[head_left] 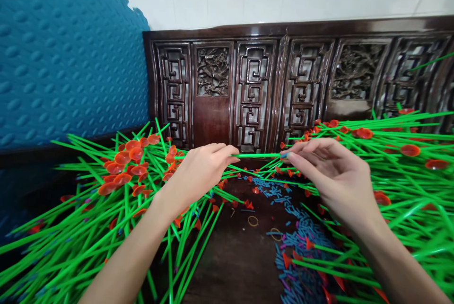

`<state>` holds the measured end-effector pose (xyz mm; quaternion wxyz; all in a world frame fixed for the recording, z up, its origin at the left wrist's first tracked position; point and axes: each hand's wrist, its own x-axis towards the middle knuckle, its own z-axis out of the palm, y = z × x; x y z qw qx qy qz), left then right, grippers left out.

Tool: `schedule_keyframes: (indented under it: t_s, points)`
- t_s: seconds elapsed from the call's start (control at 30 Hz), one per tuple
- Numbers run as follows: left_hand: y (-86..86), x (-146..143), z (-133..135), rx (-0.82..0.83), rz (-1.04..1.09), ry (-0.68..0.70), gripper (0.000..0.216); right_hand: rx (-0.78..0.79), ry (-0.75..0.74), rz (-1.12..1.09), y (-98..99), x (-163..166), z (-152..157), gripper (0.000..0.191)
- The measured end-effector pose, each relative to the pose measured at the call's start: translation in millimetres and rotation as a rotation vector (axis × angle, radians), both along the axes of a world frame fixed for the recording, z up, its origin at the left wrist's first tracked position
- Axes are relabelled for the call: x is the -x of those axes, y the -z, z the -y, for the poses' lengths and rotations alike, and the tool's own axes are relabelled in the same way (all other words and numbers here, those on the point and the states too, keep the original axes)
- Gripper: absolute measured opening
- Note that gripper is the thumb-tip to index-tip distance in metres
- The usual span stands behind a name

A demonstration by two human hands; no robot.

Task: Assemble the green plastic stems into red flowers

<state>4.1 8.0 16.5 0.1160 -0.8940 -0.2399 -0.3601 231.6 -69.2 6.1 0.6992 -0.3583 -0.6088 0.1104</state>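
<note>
My left hand (202, 169) is closed in a pinch on one end of a thin green plastic stick (257, 155), held level in front of me. At the stick's other end my right hand (328, 171) pinches a small piece that I cannot make out, its other fingers fanned. Under my left arm lies a big heap of green sticks tipped with orange suction cups (124, 167). A second heap of the same sticks (407, 167) spreads under and beyond my right hand.
A pile of small blue tubes (301, 233) and loose orange cups lies on the dark wooden seat (234, 256), with two rubber bands (253, 221). A carved dark wood backrest (255, 91) stands behind, a blue foam mat (67, 53) at the left.
</note>
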Motion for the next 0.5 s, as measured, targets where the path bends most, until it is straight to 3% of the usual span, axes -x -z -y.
schedule_keyframes:
  t_s: [0.5]
  points:
    - [-1.5,1.2,-0.7,0.072,-0.007,0.05,0.022,-0.012,-0.048,-0.088,3.0,2.9,-1.5,0.013]
